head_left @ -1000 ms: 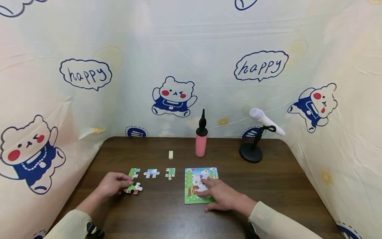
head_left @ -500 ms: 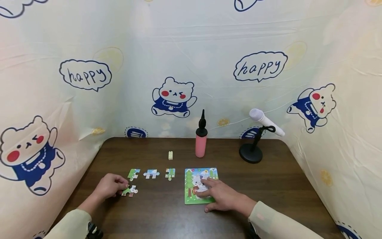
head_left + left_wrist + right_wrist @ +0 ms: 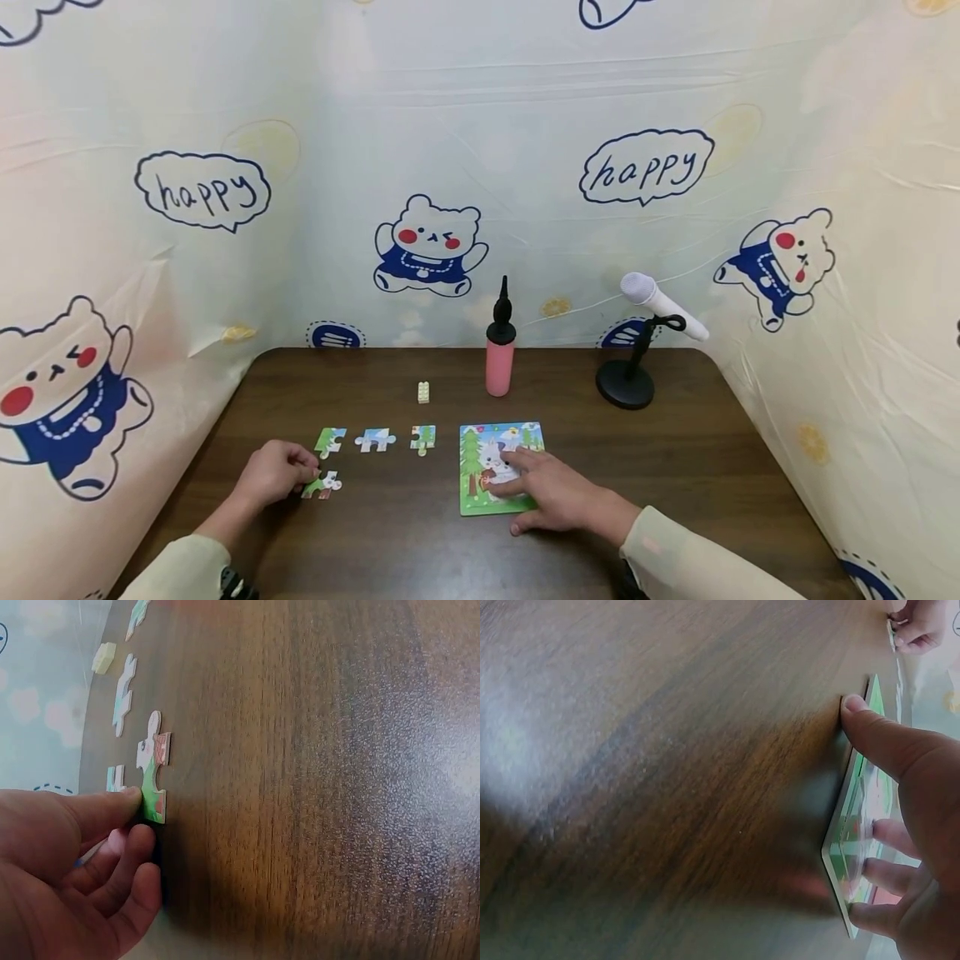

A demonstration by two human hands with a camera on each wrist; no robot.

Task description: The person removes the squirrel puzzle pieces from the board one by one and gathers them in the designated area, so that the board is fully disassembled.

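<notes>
Left hand (image 3: 273, 475): thumb and finger pinch 1 puzzle piece (image 3: 322, 484) at its left edge; the piece projects right of the fingertips. Curled lower fingers: clear in the left wrist view, mostly hidden from the head.
Right hand (image 3: 557, 493): fingers spread on 1 puzzle board (image 3: 480, 479), covering part of its right side; board's edge thickness plain in the right wrist view.
Beyond the pinched piece: 1 green piece (image 3: 330, 441), 1 blue piece (image 3: 375, 441), 1 tree piece (image 3: 423, 437), in 1 row.
Farther: 1 yellow block (image 3: 423, 392), 1 pink pump (image 3: 499, 368), 1 white microphone (image 3: 666, 308) on 1 black stand (image 3: 626, 387).
</notes>
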